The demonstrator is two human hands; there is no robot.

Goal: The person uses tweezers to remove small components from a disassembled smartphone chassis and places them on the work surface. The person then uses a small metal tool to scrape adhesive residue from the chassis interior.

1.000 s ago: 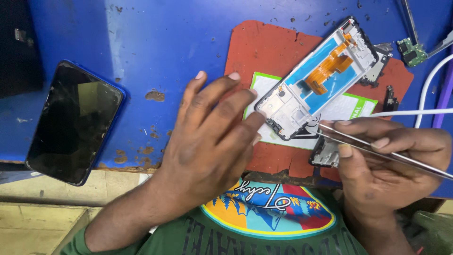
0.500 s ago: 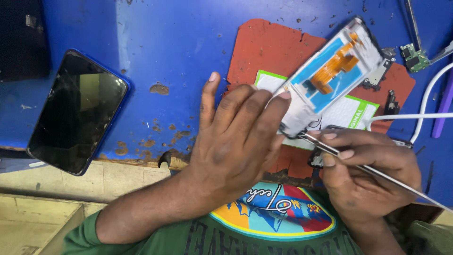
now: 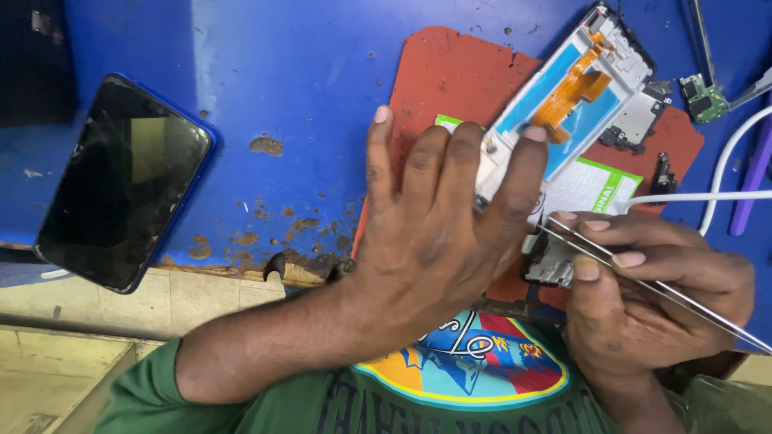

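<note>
opened phone frame (image 3: 563, 104) is lying tilted on the red mat (image 3: 450, 72), white rim, blue panel and orange flex cable showing. left hand (image 3: 438, 217) is pressing flat on its lower end, fingers spread. right hand (image 3: 651, 297), just beside, is pinching tweezers (image 3: 643, 277) shut.

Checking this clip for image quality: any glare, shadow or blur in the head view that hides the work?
Head view: even, bright light, focus sharp throughout. The glossy black phone with the blue rim mirrors a pale reflection, yet stays readable. The left hand covers the near end of the opened white phone frame with the orange flex cable; the thin metal tweezers in the right hand show crisply.
</note>
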